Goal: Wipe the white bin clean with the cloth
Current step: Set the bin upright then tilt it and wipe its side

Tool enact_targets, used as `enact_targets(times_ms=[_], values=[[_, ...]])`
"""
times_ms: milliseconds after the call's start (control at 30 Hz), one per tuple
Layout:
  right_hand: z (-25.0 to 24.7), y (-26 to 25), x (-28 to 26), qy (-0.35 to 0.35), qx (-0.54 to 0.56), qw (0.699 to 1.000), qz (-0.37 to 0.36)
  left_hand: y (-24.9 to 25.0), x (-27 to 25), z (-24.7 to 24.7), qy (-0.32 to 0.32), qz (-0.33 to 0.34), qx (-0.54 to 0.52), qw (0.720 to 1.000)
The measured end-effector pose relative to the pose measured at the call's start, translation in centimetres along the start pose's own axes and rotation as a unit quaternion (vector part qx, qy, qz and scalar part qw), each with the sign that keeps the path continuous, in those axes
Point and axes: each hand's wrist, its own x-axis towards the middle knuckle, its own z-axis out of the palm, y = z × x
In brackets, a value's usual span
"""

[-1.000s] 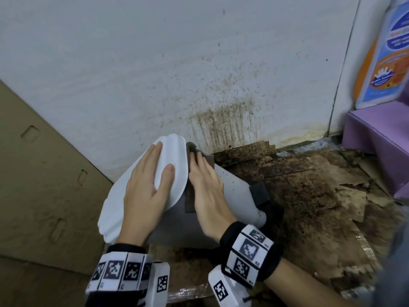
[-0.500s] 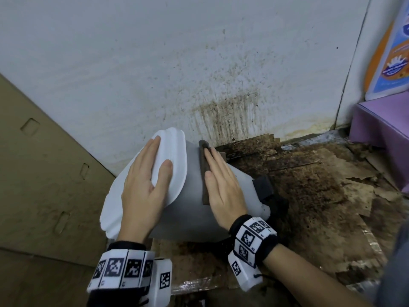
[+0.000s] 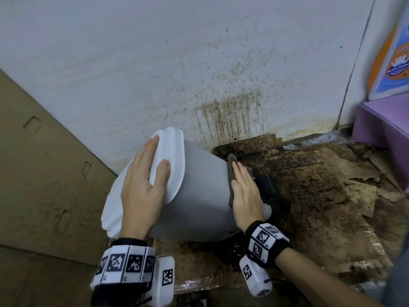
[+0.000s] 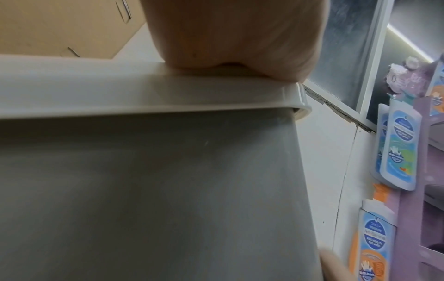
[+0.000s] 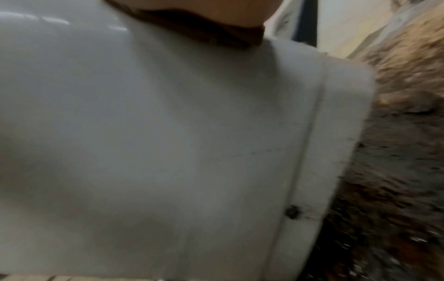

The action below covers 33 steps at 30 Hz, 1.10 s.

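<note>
The white bin [image 3: 199, 187] leans tilted against the wall, its white lid [image 3: 174, 156] pointing up and left. My left hand [image 3: 143, 185] lies flat on the lid, fingers straight, thumb [image 3: 162, 176] over its rim; in the left wrist view the palm [image 4: 230, 38] presses the lid edge [image 4: 168, 98]. My right hand [image 3: 243, 191] lies flat on the bin's side near its base, pressing a dark brown cloth [image 3: 231, 173] beneath it. In the right wrist view the cloth [image 5: 216, 36] shows under the palm against the bin wall [image 5: 168, 133].
A stained white wall [image 3: 199, 74] stands behind the bin. Dirty, peeling brown flooring [image 3: 309, 185] spreads to the right. A cardboard panel [image 3: 44, 173] leans at the left. A purple rack [image 3: 380, 129] with soap bottles [image 4: 398, 148] stands at the right.
My right hand has slid the cloth along the bin's side, from just under the lid down toward the base. The left hand has stayed on the lid.
</note>
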Motion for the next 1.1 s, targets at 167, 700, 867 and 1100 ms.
enact_targets(times_ms=[167,700,867,1100], values=[[1.0,-7.1,0.1,-0.033,0.032,0.995,-0.087,0.5,-0.2,0.5,-0.001,0.015,0.001,1.0],[-0.7,1.6,-1.0,0.01,-0.008,0.998,-0.063,0.4,-0.4,-0.1,-0.008,0.001,-0.012,1.0],[-0.2,2.5,-1.0,0.031,0.0,0.999,-0.042,0.3,-0.3,0.1,-0.002,0.0,-0.011,1.0],[1.3,-2.1,-1.0,0.056,0.02,0.998,-0.022,0.2,-0.3,0.1,0.012,-0.003,-0.005,1.0]])
